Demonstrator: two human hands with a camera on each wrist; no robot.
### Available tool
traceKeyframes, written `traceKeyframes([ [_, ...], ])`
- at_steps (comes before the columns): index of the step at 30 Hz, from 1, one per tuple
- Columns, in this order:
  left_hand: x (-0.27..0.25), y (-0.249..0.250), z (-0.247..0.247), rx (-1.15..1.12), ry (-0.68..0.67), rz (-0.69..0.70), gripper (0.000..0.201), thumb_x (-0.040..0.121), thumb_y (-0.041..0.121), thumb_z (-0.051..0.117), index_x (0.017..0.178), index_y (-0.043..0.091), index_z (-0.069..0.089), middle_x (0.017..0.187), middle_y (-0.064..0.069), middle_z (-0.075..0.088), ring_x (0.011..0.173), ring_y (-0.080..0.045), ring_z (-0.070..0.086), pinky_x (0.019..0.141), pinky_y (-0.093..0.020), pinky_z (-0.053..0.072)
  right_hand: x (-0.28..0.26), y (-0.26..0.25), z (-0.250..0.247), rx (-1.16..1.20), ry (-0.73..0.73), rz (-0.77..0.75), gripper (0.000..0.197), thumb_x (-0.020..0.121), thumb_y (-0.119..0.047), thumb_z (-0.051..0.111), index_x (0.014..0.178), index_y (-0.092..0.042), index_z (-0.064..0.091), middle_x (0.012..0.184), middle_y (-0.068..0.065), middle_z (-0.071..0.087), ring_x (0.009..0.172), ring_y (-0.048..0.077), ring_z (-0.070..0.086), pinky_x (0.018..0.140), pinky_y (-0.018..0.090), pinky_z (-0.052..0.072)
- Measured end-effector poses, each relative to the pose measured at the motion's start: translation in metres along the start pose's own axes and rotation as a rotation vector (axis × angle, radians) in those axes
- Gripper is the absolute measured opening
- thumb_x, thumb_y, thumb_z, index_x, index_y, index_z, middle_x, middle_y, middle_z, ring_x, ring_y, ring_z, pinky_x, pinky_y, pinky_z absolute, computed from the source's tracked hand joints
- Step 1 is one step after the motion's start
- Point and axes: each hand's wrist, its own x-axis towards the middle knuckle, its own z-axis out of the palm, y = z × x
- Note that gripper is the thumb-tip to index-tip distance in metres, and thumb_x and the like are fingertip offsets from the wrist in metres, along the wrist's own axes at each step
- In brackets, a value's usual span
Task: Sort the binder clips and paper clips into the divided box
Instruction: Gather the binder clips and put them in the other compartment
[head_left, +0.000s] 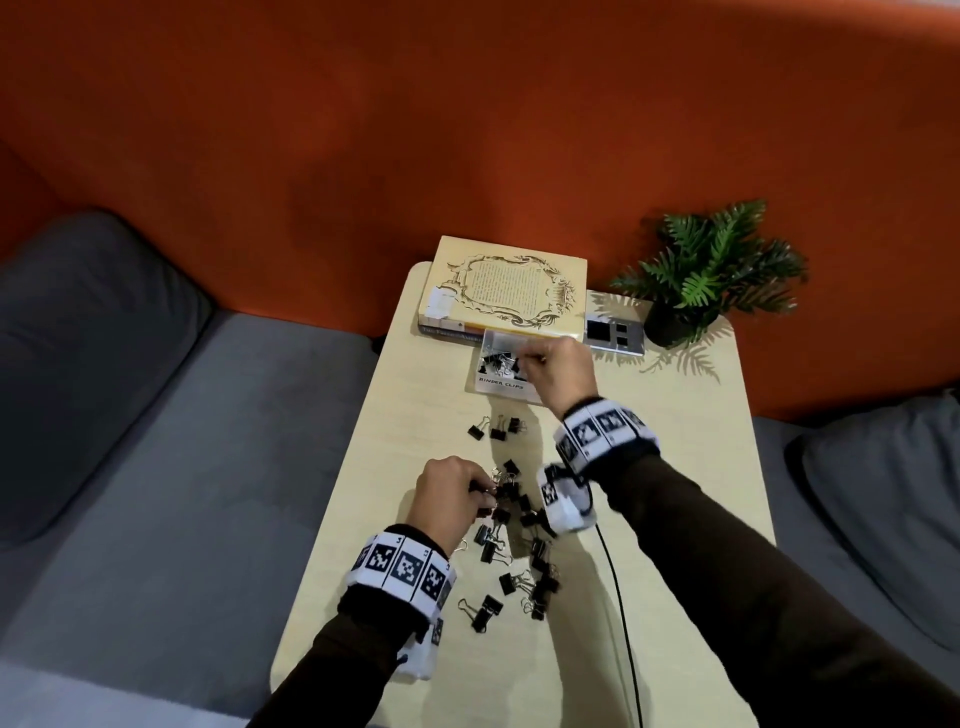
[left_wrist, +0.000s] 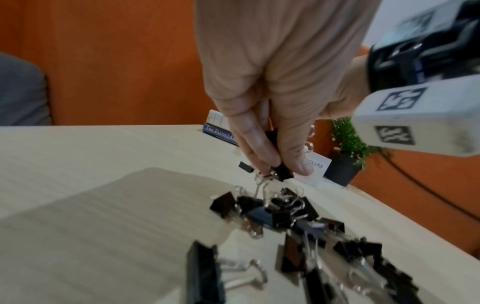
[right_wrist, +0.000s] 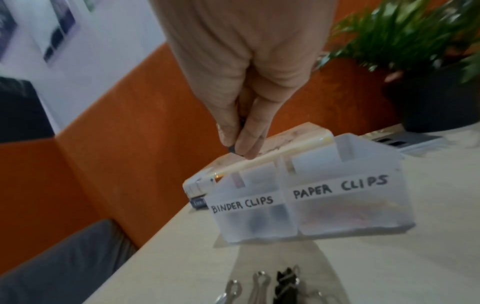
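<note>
A translucent divided box (right_wrist: 337, 205), labelled BINDER CLIPS on its left half and PAPER CLIPS on its right, stands in front of a book; the head view shows the box (head_left: 501, 387) too. My right hand (right_wrist: 237, 150) hovers over the binder-clip side and pinches a small dark binder clip (right_wrist: 232, 149) between its fingertips. From above, the right hand (head_left: 535, 358) covers the box's right half. My left hand (left_wrist: 283, 168) pinches one black binder clip (left_wrist: 281, 171) at the top of a loose pile of binder clips (head_left: 519, 545). Three more clips (head_left: 496, 428) lie between pile and box.
A yellow book (head_left: 509, 286) lies behind the box, beside a grey socket plate (head_left: 615, 332) and a potted plant (head_left: 711, 275). A black cable (head_left: 621, 597) runs down the narrow table's (head_left: 675, 467) right side. Grey sofa cushions flank the table; an orange wall stands behind.
</note>
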Motion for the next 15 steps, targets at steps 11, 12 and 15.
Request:
traceKeyframes([
  [11, 0.042, 0.044, -0.041, -0.104, 0.124, 0.066, 0.024, 0.076, 0.015, 0.078, 0.100, 0.010, 0.075, 0.103, -0.005, 0.075, 0.080, -0.009, 0.064, 0.069, -0.005, 0.050, 0.001, 0.012, -0.001, -0.092, -0.096, -0.015, 0.030, 0.087, -0.020, 0.056, 0.116, -0.009, 0.059, 0.114, 0.014, 0.067, 0.092, 0.024, 0.064, 0.085, 0.031, 0.050],
  [12, 0.053, 0.053, -0.045, -0.100, 0.159, 0.088, 0.023, 0.077, 0.016, 0.077, 0.099, 0.010, 0.075, 0.103, -0.006, 0.075, 0.084, -0.011, 0.066, 0.078, -0.012, 0.052, -0.012, 0.016, -0.005, -0.070, -0.087, -0.016, 0.027, 0.088, -0.019, 0.055, 0.113, -0.009, 0.061, 0.111, 0.013, 0.069, 0.086, 0.023, 0.064, 0.081, 0.028, 0.050],
  [15, 0.086, 0.080, -0.053, -0.042, 0.202, 0.151, 0.023, 0.079, 0.014, 0.075, 0.100, 0.006, 0.074, 0.103, -0.010, 0.075, 0.096, -0.021, 0.069, 0.094, -0.029, 0.053, -0.057, 0.030, -0.009, 0.046, -0.103, 0.047, 0.022, 0.086, -0.010, 0.056, 0.106, -0.009, 0.064, 0.108, 0.011, 0.070, 0.088, 0.022, 0.067, 0.084, 0.033, 0.054],
])
